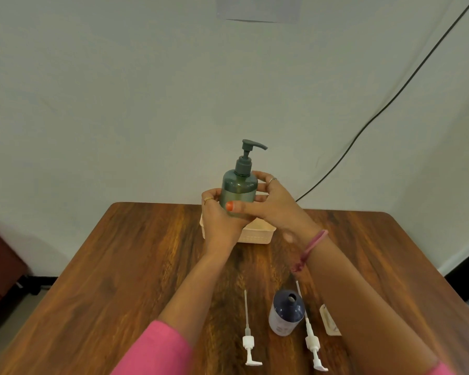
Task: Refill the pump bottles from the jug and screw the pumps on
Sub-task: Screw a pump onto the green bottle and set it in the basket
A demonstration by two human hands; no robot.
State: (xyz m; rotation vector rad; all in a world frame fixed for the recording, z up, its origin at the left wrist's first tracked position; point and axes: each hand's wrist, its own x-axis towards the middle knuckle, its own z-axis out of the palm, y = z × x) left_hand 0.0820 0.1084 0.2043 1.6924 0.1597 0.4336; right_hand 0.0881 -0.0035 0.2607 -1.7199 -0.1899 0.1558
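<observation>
Centre of the frame: a green pump bottle (238, 192) held upright above a cream basket (257, 234) at the far end of the wooden table (119, 266). The left hand (220, 220) wraps the lower body from the left; the right hand (268, 203) closes on it from the right, thumb across the front and fingers behind. Both hands are curled shut on the bottle, and its dark pump (248, 155) is seated on the neck. Lower centre: a dark blue bottle (286, 315) stands open, without a pump. Two white pumps lie flat beside it, one to its left (249, 345) and one to its right (312, 342). No jug is visible. The green bottle looks like smooth, stiff plastic, likely slippery if wet; its weight cannot be judged. Grip the body to steady it and the collar to turn, not the nozzle.
</observation>
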